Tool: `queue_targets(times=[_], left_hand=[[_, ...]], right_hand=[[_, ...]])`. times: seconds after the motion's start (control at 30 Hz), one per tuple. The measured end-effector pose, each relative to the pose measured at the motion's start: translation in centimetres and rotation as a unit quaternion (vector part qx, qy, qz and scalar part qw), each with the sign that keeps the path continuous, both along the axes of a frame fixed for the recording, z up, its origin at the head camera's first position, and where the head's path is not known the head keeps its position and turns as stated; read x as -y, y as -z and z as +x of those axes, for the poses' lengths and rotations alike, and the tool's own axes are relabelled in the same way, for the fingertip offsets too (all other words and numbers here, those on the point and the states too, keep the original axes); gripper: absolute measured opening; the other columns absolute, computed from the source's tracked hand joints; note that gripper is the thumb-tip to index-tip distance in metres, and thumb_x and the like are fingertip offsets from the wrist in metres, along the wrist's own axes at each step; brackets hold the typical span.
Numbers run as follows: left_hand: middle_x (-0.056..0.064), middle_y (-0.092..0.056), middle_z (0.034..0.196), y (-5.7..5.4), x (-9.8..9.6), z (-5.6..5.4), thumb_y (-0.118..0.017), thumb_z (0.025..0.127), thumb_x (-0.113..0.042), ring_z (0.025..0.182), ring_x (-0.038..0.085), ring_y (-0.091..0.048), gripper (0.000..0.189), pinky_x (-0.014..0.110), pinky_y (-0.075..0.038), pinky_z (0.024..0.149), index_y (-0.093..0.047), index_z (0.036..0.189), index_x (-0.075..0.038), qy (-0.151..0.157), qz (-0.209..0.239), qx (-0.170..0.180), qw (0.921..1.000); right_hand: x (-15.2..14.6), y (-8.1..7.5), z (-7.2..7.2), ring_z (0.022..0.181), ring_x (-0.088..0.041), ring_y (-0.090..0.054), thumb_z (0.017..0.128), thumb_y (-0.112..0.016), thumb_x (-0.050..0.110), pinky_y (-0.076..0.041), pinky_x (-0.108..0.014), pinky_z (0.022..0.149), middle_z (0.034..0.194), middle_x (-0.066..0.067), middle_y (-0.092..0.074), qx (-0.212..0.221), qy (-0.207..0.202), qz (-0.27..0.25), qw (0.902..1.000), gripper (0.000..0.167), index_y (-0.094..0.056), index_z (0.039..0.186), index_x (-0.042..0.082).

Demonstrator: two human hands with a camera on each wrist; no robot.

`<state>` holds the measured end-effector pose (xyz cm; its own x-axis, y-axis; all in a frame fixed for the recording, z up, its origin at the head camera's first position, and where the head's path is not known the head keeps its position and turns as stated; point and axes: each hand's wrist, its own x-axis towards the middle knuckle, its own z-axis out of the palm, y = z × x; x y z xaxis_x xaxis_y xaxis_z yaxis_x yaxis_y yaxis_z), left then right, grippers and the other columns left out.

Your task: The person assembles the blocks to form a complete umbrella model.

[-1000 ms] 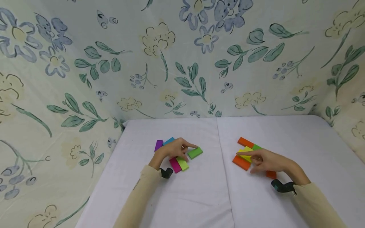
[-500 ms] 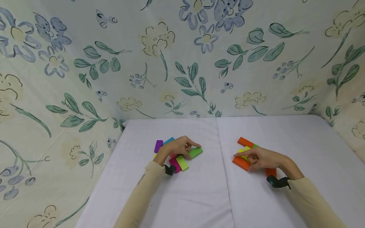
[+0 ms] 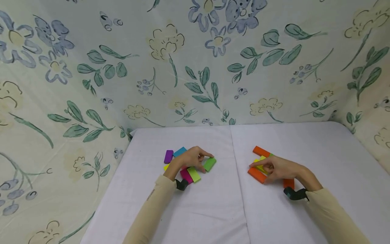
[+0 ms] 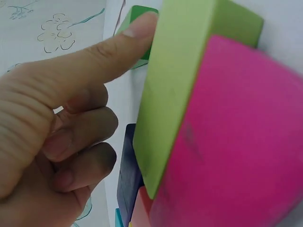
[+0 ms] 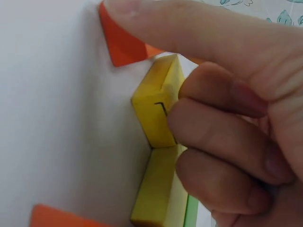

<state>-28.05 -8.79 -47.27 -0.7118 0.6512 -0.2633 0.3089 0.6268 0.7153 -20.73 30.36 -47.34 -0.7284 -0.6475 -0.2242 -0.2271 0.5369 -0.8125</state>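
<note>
On the left of the table, my left hand pinches a green block by its two ends, index finger at the far end and thumb at the near one. The left wrist view shows the thumb tip on that block, partly behind a lime block beside a magenta block. To the right, the thumb and index finger of my right hand span an orange block and pinch its ends. Behind it lie yellow blocks, partly covered by the curled other fingers.
A purple block and a blue block lie beyond my left hand. Another orange block lies behind my right hand, and one more orange block near its wrist. Floral cloth hangs behind the white table.
My left hand has reached right to the green block, which has turned slightly. The right hand has shifted a little left and its thumb has closed onto the orange block's near end.
</note>
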Motion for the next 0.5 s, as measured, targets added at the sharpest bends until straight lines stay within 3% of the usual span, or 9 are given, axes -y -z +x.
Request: queue_targets(times=[0.23, 0.5], left_hand=[[-0.006, -0.034, 0.066, 0.48, 0.25, 0.26, -0.093, 0.076, -0.015, 0.066, 0.011, -0.037, 0.063, 0.027, -0.035, 0.066, -0.072, 0.134, -0.026, -0.001, 0.006, -0.005, 1.0], [-0.006, -0.034, 0.065, 0.9, 0.37, 0.37, -0.095, 0.074, -0.018, 0.065, 0.01, -0.036, 0.061, 0.026, -0.033, 0.064, -0.074, 0.13, -0.025, -0.001, 0.025, -0.01, 0.9997]], right_hand=[[0.08, 0.59, 0.26, 0.059, -0.003, -0.033, 0.081, -0.088, 0.016, -0.029, -0.026, 0.056, 0.066, 0.006, -0.029, -0.027, 0.021, 0.009, 0.9994, 0.065, -0.063, 0.141, 0.008], [-0.1, 0.78, 0.43, 0.058, -0.004, -0.032, 0.082, -0.087, 0.015, -0.028, -0.024, 0.055, 0.065, -0.007, -0.027, -0.028, 0.013, -0.014, 0.9994, 0.064, -0.063, 0.14, 0.005]])
